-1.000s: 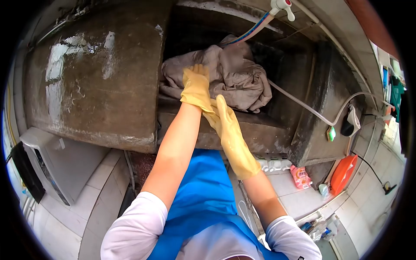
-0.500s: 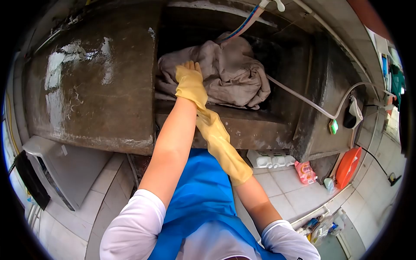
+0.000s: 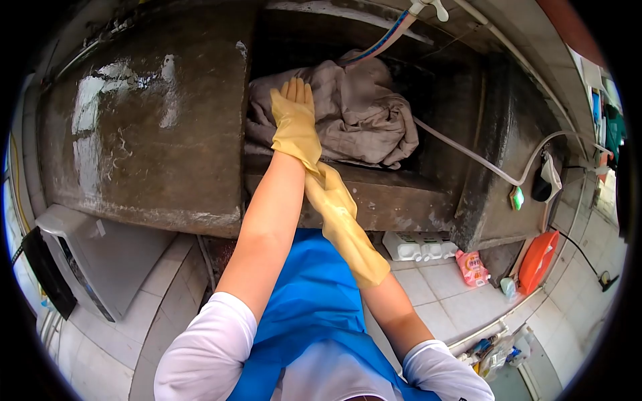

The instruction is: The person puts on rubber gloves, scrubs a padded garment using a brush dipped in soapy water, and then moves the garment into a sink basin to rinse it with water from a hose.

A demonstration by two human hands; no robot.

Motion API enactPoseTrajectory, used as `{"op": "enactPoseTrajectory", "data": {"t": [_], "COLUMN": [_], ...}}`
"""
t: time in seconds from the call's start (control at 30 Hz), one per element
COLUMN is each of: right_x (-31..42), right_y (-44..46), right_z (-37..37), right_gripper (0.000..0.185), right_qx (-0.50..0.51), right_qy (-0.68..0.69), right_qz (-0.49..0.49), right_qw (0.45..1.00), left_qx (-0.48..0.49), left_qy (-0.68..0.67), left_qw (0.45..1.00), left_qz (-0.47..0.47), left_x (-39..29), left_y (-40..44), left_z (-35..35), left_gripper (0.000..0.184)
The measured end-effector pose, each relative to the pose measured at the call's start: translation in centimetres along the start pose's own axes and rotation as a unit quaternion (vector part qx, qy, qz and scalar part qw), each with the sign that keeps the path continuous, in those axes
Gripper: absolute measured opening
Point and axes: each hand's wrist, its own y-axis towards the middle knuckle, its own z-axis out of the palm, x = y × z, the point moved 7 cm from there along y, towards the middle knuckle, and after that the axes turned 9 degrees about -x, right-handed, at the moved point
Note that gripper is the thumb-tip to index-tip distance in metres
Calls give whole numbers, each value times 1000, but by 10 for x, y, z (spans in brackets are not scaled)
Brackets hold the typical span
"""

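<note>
My left hand (image 3: 293, 115), in a yellow rubber glove, is raised palm up with its fingers stretched out. It is in front of a wet, greyish-brown bundle of cloth (image 3: 374, 127) in the dark stone sink (image 3: 401, 200). My right hand (image 3: 326, 186), also gloved in yellow rubber, is closed at the left glove's cuff (image 3: 304, 155), which is drawn out toward it. The left wrist hides most of the right fingers. Below the cuff the left forearm is bare, while the right glove's cuff (image 3: 371, 267) reaches well up the forearm.
A striped hose (image 3: 384, 41) runs from the tap (image 3: 435, 8) to the cloth. A wet stone slab (image 3: 147, 147) lies left, above a grey appliance (image 3: 114, 260). White jugs (image 3: 404, 247), a pink pouch (image 3: 472, 267) and an orange basin (image 3: 537, 262) stand below at right.
The left fingers have straightened and reach further up inside the glove, where they were bent before. My right hand has stayed at the left cuff.
</note>
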Motion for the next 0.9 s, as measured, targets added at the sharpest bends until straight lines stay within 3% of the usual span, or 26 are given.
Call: {"op": "enactPoseTrajectory", "data": {"t": [0.03, 0.07, 0.13, 0.2, 0.27, 0.3, 0.37, 0.5, 0.7, 0.77, 0.9], "right_x": [-11, -3, 1, -3, 8, 12, -1, -13, -18, 4, 8], "right_y": [1, 0, 2, 12, 10, 10, 13, 26, 43, 30, 39], "right_z": [1, 2, -1, 1, 0, -1, 4, 10, 20, 8, 7], "right_gripper": [57, 56, 56, 55, 56, 57, 56, 51, 49, 50, 46], "right_qx": [0, -4, -6, 8, 8, 21, -1, -20, -33, -55, -58], "right_qy": [-1, 48, 98, 41, 69, 84, 149, 206, 298, 290, 267], "right_qz": [0, -115, -229, -66, -91, 13, 76, 38, 93, -49, -58], "right_qw": [1000, 992, 968, 997, 993, 996, 986, 978, 949, 954, 960], "left_qx": [6, 12, 27, 41, 65, 77, 82, 72, 78, 75, 63], "left_qy": [-11, -23, -41, -61, -71, -74, -87, -120, -132, -156, -170], "left_qw": [1000, 1000, 998, 996, 993, 992, 991, 987, 983, 979, 976], "left_qz": [-2, -5, -28, -49, -68, -68, -67, -79, -100, -106, -122], "left_x": [-1, 0, 6, 13, 20, 21, 22, 24, 27, 25, 27], "left_y": [-3, -7, -20, -21, -21, -20, -19, -22, -19, -21, -38], "left_z": [5, 11, 21, 27, 33, 36, 39, 42, 41, 45, 51], "left_gripper": [60, 59, 59, 59, 59, 58, 58, 57, 55, 54, 52]}}
